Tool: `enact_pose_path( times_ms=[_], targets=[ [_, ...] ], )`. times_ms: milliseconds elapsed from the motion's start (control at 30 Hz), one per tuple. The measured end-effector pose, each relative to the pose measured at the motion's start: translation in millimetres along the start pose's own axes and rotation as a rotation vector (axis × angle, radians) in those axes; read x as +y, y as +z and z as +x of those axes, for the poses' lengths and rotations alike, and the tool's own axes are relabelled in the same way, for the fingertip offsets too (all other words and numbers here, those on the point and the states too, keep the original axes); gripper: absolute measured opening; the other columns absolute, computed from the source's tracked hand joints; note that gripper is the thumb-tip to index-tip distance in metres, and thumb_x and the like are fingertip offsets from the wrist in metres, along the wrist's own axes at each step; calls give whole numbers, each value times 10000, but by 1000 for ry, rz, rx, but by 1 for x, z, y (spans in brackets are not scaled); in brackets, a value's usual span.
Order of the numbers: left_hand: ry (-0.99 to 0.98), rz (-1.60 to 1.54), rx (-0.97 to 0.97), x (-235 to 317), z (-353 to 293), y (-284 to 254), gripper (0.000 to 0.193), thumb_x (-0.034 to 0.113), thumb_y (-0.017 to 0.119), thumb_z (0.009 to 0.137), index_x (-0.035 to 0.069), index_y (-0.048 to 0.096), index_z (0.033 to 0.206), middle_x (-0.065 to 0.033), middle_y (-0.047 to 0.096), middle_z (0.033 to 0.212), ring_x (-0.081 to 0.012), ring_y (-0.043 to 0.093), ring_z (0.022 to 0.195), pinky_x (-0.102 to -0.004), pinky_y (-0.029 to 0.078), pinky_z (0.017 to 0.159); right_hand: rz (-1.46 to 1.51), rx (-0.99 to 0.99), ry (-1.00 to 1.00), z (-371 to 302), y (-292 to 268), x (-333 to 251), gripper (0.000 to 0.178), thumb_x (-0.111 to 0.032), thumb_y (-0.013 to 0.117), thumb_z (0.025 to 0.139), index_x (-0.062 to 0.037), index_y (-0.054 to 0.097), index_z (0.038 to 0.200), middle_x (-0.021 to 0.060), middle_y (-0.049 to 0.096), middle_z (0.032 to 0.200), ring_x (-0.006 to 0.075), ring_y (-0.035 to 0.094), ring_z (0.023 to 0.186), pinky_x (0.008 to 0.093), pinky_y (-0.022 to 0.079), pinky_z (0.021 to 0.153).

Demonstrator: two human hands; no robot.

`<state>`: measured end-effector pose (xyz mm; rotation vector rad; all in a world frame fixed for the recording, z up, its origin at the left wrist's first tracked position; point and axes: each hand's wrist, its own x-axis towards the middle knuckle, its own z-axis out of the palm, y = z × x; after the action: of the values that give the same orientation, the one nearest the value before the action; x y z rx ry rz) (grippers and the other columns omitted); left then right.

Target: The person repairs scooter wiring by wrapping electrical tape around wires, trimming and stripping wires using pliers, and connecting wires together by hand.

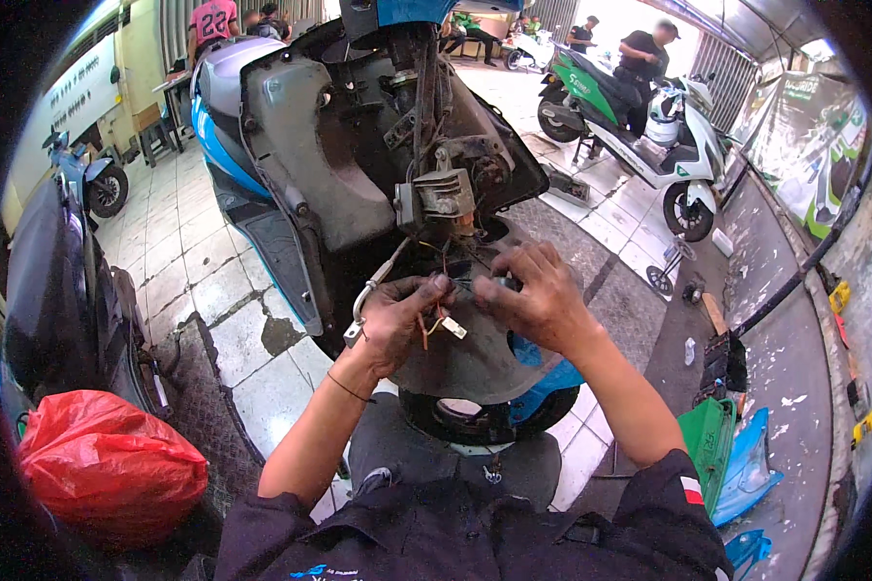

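Note:
My left hand [405,315] is closed, thumb and finger pinching thin wires just below the opened front of a scooter [334,184]. A small white plug connector [452,327] hangs from the wires beside those fingertips, near an orange-red wire end [423,334]. Close by on the right, my right hand [538,295] has its fingers curled together; a dark bit shows at the fingertips, too small to name. Above both hands sits a dusty finned metal block [446,197] with wires running down from it. A pale metal tube with a flat bracket [370,290] passes beside my left wrist.
A red plastic bag [111,470] stands at lower left below a dark scooter seat [48,281]. Green and blue body panels [741,470] lie at lower right near the wall. Further back are a white-green scooter [639,145], a standing person [644,63] and a blue scooter [87,174].

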<state>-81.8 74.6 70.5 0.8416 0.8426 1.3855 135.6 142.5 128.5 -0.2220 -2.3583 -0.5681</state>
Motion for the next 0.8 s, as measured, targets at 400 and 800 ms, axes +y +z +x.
enact_pose_path(
  times_ms=[400,800],
  targets=[
    [-9,-4,37,-5,6,8,303,282,770,888,29,666,1017,-12,676,840,-89,582,611,-206,451,537,-42,-67,82,-12,5,-18,407,-185,651,829,-163,574,1229,99,577,968,335,587,1029,486,437,886],
    [96,1,70,-2,0,22,160,65,740,885,7,664,1014,-14,677,843,-90,606,655,-228,467,576,369,-93,335,-3,-5,-16,628,-207,805,688,-63,522,1230,183,520,1079,411,574,1008,484,507,866]
  ],
)
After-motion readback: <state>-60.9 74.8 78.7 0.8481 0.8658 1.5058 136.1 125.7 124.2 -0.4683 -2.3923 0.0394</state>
